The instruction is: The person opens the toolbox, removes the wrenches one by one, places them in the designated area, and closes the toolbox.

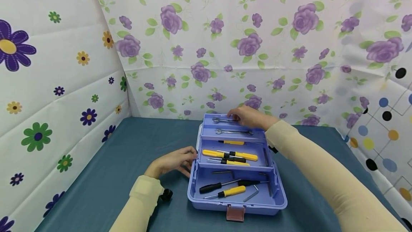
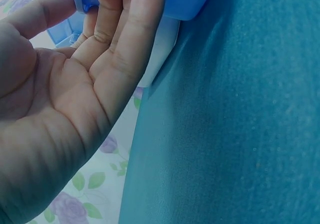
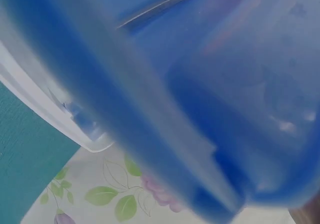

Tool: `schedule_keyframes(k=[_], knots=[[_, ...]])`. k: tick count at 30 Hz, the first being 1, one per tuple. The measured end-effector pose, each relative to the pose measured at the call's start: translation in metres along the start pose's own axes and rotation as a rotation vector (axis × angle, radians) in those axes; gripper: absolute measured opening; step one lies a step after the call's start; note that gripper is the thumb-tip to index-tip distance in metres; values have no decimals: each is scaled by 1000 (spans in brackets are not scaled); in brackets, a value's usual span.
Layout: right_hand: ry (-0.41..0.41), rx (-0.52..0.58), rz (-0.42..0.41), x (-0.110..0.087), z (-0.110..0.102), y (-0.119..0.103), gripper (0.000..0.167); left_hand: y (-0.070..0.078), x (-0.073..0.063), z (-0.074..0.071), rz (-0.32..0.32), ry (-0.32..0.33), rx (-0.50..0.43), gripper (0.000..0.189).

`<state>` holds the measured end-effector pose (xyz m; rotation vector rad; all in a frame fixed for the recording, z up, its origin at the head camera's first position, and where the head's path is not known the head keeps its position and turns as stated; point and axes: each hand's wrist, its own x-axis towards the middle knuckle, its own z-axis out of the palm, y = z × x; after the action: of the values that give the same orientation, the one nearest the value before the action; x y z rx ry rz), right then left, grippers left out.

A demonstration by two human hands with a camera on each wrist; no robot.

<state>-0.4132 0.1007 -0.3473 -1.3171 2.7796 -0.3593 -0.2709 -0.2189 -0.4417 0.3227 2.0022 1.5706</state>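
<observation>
A lilac-blue toolbox [image 1: 238,208] stands with its stepped trays spread out. My left hand [image 1: 175,161] is at its left side; in the left wrist view the thumb and fingers of that hand [image 2: 65,93] pinch a blue edge. Over the top tray, my right hand [image 1: 249,116] has its fingertips at the right end of a wrench [image 1: 220,120], their grip partly hidden. Another wrench [image 1: 233,131] lies in the compartment below. The right wrist view shows a blurred tray wall [image 3: 130,83] and part of a metal tool [image 3: 160,6].
Several yellow-and-black screwdrivers [image 1: 246,155] lie in the middle tray. The bottom holds a black screwdriver [image 1: 210,188], a yellow one [image 1: 235,191] and hex keys [image 1: 252,193]. A brown latch [image 1: 235,213] hangs in front. Flowered cloth [image 1: 199,46] rises behind the dark teal table [image 1: 154,131].
</observation>
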Motion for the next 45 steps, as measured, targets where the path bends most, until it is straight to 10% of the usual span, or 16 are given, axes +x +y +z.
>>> schedule_keyframes(k=[27, 45], knots=[[5, -5, 82, 10, 1, -11, 40, -2, 2, -1, -6, 11, 5, 29], [-25, 280, 109, 1, -36, 3, 26, -3, 2, -3, -4, 9, 6, 29]])
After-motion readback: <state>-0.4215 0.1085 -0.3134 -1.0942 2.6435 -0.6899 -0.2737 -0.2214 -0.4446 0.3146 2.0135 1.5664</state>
